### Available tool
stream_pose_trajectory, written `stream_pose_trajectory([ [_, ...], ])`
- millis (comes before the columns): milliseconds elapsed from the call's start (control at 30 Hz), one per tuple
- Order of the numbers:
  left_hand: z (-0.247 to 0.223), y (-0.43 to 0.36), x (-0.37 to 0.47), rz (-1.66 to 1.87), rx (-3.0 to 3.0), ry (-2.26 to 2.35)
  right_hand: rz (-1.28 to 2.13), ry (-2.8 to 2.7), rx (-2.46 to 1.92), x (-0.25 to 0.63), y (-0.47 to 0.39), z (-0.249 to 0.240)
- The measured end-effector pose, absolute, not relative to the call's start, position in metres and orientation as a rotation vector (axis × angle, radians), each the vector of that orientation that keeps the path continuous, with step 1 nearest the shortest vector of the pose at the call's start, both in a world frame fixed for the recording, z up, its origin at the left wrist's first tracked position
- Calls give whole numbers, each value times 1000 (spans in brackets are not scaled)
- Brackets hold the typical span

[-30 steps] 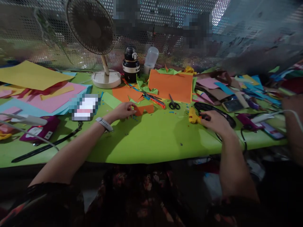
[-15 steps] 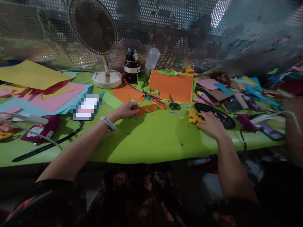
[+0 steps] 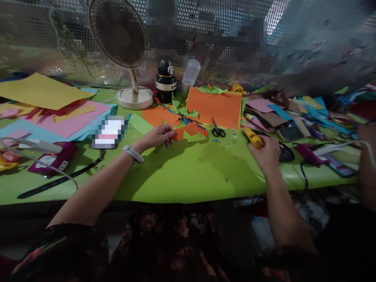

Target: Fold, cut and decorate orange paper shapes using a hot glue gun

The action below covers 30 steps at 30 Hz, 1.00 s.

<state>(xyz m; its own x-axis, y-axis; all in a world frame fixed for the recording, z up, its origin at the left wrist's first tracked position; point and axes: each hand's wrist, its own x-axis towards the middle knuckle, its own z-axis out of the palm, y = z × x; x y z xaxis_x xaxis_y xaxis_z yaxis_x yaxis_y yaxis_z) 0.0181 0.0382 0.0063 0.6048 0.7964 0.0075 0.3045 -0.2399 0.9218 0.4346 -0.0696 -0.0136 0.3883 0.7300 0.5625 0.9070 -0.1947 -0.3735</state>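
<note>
My left hand [image 3: 161, 135], with a white band at its wrist, pinches a notched orange paper piece [image 3: 188, 131] at its left end. The piece is raised a little over the green-covered table [image 3: 182, 176]. On the right, my right hand [image 3: 266, 150] is closed around a small yellow hand tool [image 3: 253, 137]; I cannot make out its exact kind. A black oval tray-like thing [image 3: 286, 152] lies partly hidden behind that hand. Between my hands, farther back, are black-handled scissors [image 3: 218, 129] and an orange-red cutter [image 3: 202, 130].
Orange sheets [image 3: 214, 107] and green scraps lie at the back, near a black bottle [image 3: 166, 84] and a fan [image 3: 133, 96]. A phone [image 3: 108, 132] and a purple box [image 3: 54, 156] with a cable are left. Paper scraps [image 3: 264, 105] and another person's arm [image 3: 366, 164] are right.
My right hand has lifted the yellow tool and turned it, uncovering less of the black tray-like thing. My left hand has raised the orange paper piece slightly.
</note>
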Motion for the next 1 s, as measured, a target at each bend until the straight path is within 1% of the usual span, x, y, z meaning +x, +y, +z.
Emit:
stream_pose_trajectory([
  [67,10,35,18,608,1812,890,-153,-1213,-1950,426,-68,-7],
  [133,15,31,18,611,1800,896,188,-1059,-1828,411,-67,2],
  [200,20,26,17,600,1769,915,519,-990,-1608,392,-66,14],
  [267,23,22,16,584,1728,921,714,-965,-1444,368,-63,28],
  [333,24,20,16,571,1698,917,827,-996,-1327,343,-57,41],
  [500,18,18,15,543,1705,884,946,-1246,-1122,284,-37,58],
  [700,20,9,19,556,1693,819,1107,-1426,-1039,243,-23,43],
  [833,24,5,22,619,1546,808,1107,-1483,-1050,239,-25,36],
  [1000,23,1,25,755,1385,830,1011,-1475,-1109,242,-27,39],
])
